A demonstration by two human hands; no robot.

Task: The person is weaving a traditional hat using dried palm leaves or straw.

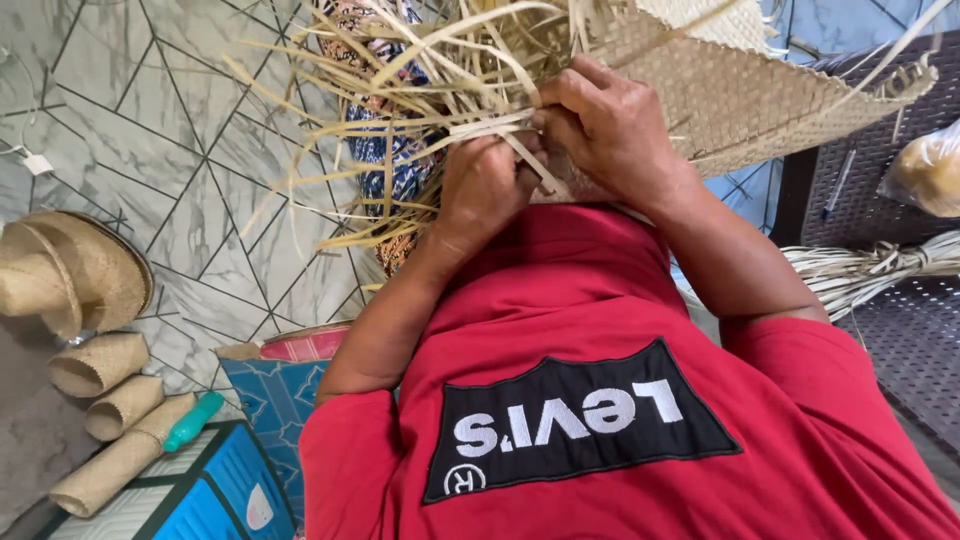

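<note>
Marbled tile floor (170,150), both hands' grip, left hand (485,185), right hand (610,125), pinching straw strips (420,90) of woven mat (740,90)

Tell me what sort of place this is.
Probably a home weaving spot: both hands, left hand and right hand, work loose straw strips into a woven mat, with finished woven hats on the tiled floor.

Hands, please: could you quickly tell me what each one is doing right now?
Left hand: closed, pinching straw strips.
Right hand: closed, gripping strips at the woven mat edge.

Blue patterned box (225,490) at lower left; black chest label (570,420).
</note>
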